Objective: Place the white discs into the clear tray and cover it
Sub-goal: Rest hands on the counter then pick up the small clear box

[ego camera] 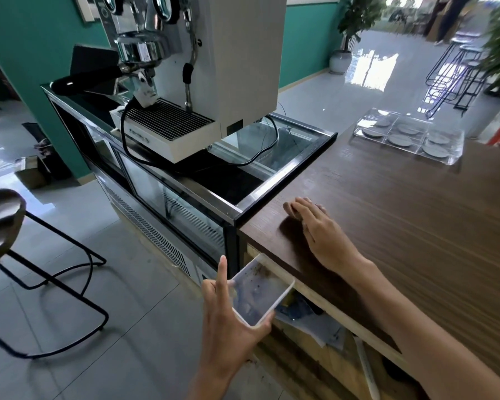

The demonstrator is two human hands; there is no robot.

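Note:
A clear tray point(456, 153) with several compartments stands at the far end of the wooden counter point(416, 226), and white discs point(400, 140) lie in its compartments. My right hand point(315, 226) lies flat, palm down, on the counter's near left corner, far from the tray. My left hand point(228, 310) is below the counter edge, gripping a phone in a white case point(260, 293) with the index finger raised. Whether a lid sits on the tray is unclear.
A white espresso machine point(191, 82) stands on a glass display fridge point(185, 197) left of the counter. A black-framed stool point(18, 241) stands on the tiled floor at left. Papers point(315, 324) lie on a shelf under the counter. More stools point(456, 73) and plants are at the back.

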